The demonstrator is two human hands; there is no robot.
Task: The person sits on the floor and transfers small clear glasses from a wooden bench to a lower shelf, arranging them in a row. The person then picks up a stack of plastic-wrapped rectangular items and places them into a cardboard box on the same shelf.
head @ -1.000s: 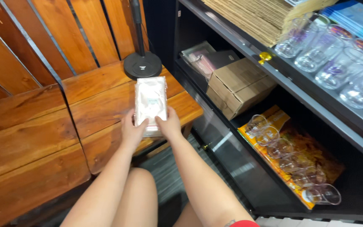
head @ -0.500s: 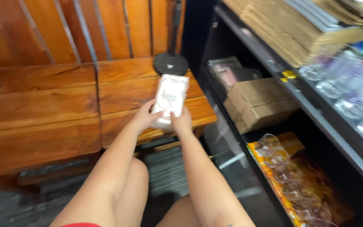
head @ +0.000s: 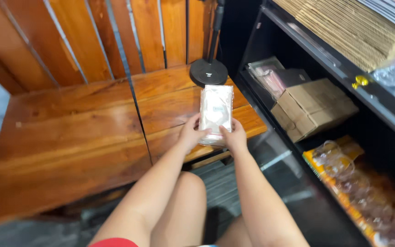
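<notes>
The person sits at a wooden tabletop point(head: 83, 132) made of reddish planks, with both bare hands stretched forward to a flat packet wrapped in clear plastic point(head: 216, 112). The packet lies lengthwise on the right part of the tabletop, near its near edge, its far end pointing toward the round black base of a stand point(head: 209, 72) that sits just beyond it. The left hand point(head: 192, 133) grips the packet's near left corner, fingers curled against its side, and the right hand point(head: 235, 136) clasps the near right corner in the same way, so the packet is held between the two hands at its near end. Whether the packet rests fully on the wood or is lifted a little, I cannot tell. Behind the tabletop rises a wall of upright wooden slats point(head: 115, 36). To the right stands a dark shelf unit point(head: 334, 64): on its middle level lies a brown cardboard box point(head: 312, 107) with a plastic-wrapped bundle point(head: 270, 75) farther back, and on the level below, nearer to me, lie clear plastic bags over a yellow sheet point(head: 357, 192). On top of the shelf is a stack of corrugated cardboard point(head: 344, 27). The person's bare knees show at the near edge, below the tabletop.
</notes>
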